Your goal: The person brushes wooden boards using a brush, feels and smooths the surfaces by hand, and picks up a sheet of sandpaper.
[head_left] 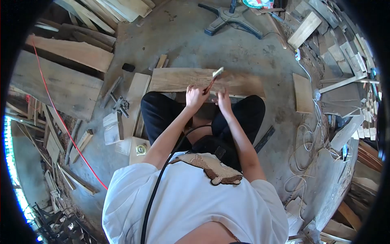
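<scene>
My left hand (195,97) is closed round a slim reddish-brown handled tool with a pale tip (218,73). It slants up and right over a wooden plank (178,79); I cannot make out its exact kind. Beside it, close to the plank's near edge, my right hand (223,101) has its fingers curled. Whatever those fingers hold, if anything, is too small to see. The plank lies crosswise just beyond my bent knees, darker brown toward its right end. A gap separates the two hands.
A tape measure (141,150) and a metal clamp-like tool (120,105) lie left of my legs. A red hose (67,128) crosses the left side. Coiled cables (302,150) lie at right, and a chair base (231,18) stands ahead. Scrap boards line both sides.
</scene>
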Tool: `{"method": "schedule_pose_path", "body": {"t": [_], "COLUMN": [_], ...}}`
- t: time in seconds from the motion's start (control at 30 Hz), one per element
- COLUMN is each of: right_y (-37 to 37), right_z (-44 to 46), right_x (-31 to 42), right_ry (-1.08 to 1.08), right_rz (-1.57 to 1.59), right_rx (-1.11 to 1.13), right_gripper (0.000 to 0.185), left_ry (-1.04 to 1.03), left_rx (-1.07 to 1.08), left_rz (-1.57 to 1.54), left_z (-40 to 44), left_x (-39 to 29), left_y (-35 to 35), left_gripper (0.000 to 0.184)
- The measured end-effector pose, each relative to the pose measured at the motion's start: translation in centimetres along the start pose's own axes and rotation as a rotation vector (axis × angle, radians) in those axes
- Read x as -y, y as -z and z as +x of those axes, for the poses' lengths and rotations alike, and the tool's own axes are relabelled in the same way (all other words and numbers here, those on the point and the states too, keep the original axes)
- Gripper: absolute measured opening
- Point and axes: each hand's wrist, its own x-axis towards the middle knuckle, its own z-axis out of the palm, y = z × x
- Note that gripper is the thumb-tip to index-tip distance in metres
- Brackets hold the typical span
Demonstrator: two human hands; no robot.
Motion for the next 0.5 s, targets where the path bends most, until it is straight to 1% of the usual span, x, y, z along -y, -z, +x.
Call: {"method": "schedule_pose_path", "body": {"t": [0.07,0.1,0.13,0.2,0.23,0.27,0.33,0.4,0.43,0.47,0.5], "right_y": [0.2,-0.9,-1.8,-3.6,-4.8,-5.9,-6.7,-6.7,-6.7,-6.1,-5.1], "right_z": [1.9,0.1,0.8,3.1,3.3,5.8,4.4,2.9,2.5,3.7,4.4], "right_x": [-1.6,0.8,-0.3,-4.0,-4.7,-9.3,-8.1,-5.1,-4.2,-4.1,-3.6], "right_ry": [-0.323,-0.285,-0.255,-0.191,-0.2,-0.056,0.078,-0.038,-0.098,-0.157,-0.181], "right_rz": [0.212,0.217,0.109,-0.11,-0.224,-0.403,-0.556,-0.395,-0.314,-0.364,-0.381], "right_rx": [0.175,0.187,0.231,0.315,0.217,0.153,0.031,0.139,0.187,0.288,0.331], "right_gripper": [0.04,0.037,0.037,0.038,0.034,0.033,0.033,0.034,0.035,0.032,0.028], "left_ry": [-0.04,-0.043,-0.053,0.059,0.006,-0.045,-0.1,-0.114,-0.086,-0.013,0.058], "left_rx": [-0.077,-0.052,-0.033,-0.008,-0.011,-0.014,0.006,0.06,0.039,-0.009,-0.054], "left_rz": [-0.016,-0.093,-0.108,-0.265,-0.237,-0.208,-0.128,-0.033,-0.019,0.048,0.114], "left_z": [-1.8,-2.8,-3.8,-5.6,-6.3,-7.2,-7.9,-8.2,-8.4,-8.4,-8.4], "left_x": [1.2,1.5,1.9,3.5,4.4,5.3,6.7,7.5,8.6,8.9,8.9], "left_y": [-0.3,-0.5,-0.7,-1.8,-2.1,-2.1,-1.2,0.2,-0.1,-0.7,-1.1], "left_gripper": [0.026,0.028,0.029,0.035,0.039,0.043,0.05,0.055,0.063,0.066,0.069]}}
